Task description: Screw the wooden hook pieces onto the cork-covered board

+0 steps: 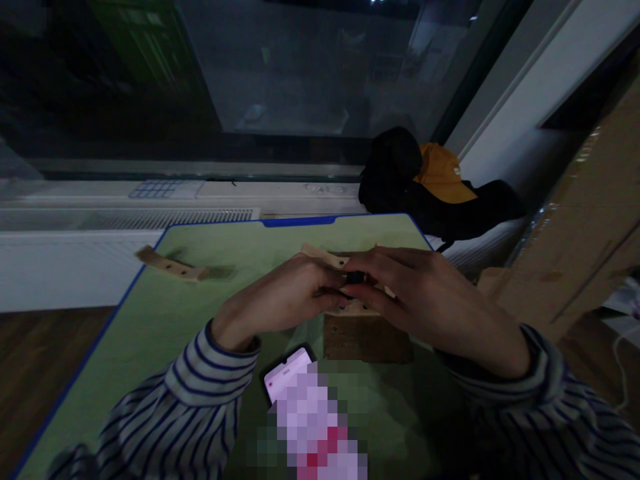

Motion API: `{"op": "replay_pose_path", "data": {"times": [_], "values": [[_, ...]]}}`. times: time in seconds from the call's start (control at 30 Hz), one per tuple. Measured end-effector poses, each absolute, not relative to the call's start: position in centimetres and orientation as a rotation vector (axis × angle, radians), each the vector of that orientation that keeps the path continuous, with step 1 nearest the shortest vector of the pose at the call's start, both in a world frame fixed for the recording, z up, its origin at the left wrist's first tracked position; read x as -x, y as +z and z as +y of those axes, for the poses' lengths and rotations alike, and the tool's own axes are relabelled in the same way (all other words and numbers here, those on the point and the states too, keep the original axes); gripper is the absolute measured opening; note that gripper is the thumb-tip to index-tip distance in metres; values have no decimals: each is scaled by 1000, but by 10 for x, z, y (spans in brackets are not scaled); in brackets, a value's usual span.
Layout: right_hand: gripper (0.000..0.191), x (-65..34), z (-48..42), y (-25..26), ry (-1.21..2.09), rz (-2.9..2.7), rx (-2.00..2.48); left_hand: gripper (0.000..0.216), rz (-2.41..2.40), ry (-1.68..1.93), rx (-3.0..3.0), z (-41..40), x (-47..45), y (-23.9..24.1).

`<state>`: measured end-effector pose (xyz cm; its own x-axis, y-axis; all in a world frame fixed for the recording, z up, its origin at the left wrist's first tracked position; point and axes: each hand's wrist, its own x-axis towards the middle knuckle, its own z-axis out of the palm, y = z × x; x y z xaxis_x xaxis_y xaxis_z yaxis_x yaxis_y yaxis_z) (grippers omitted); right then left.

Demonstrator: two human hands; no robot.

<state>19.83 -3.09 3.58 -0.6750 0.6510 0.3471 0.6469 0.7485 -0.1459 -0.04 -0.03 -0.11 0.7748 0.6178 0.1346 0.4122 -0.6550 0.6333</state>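
My left hand [293, 297] and my right hand [425, 287] meet fingertip to fingertip over the table. Between the right thumb and index finger is a small black piece [356, 277]; its kind is not clear. The left fingers are pinched together against its near side, and what they grip is hidden. Pale wooden strips with holes [320, 253] lie under and behind the fingers, mostly covered. A brown wooden block [367, 339] is just below the hands.
A curved wooden strip with two holes [173, 267] rests at the table's left edge. The green table [225, 250] has a blue rim. A lit phone [290, 373] lies in front. Beyond are a radiator, a window, an orange cap [445, 173] on dark fabric, and cardboard [585, 220] at right.
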Motion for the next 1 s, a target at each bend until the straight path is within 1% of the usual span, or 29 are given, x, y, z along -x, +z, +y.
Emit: {"op": "replay_pose_path", "data": {"times": [0.17, 0.33, 0.43, 0.67, 0.83, 0.93, 1.0], "values": [[23, -198, -31, 37, 20, -2562, 981, 12, 832, 508, -2401, 0, 0, -1], [36, -198, -34, 40, 144, -2560, 908, 11, 844, 494, -2384, 1, 0, -2], [31, -200, -33, 40, 188, -2561, 868, 12, 836, 447, -2365, 1, 0, -2], [20, -200, -29, 38, 75, -2552, 962, 17, 741, 404, -2326, 0, 0, -1], [21, -199, -30, 38, 115, -2553, 987, 12, 782, 397, -2299, 0, -1, 1], [18, -199, -31, 39, 138, -2546, 989, 12, 817, 449, -2317, 1, -1, 0], [21, -199, -32, 40, 170, -2543, 979, 12, 828, 480, -2328, 1, -1, 0]]}}
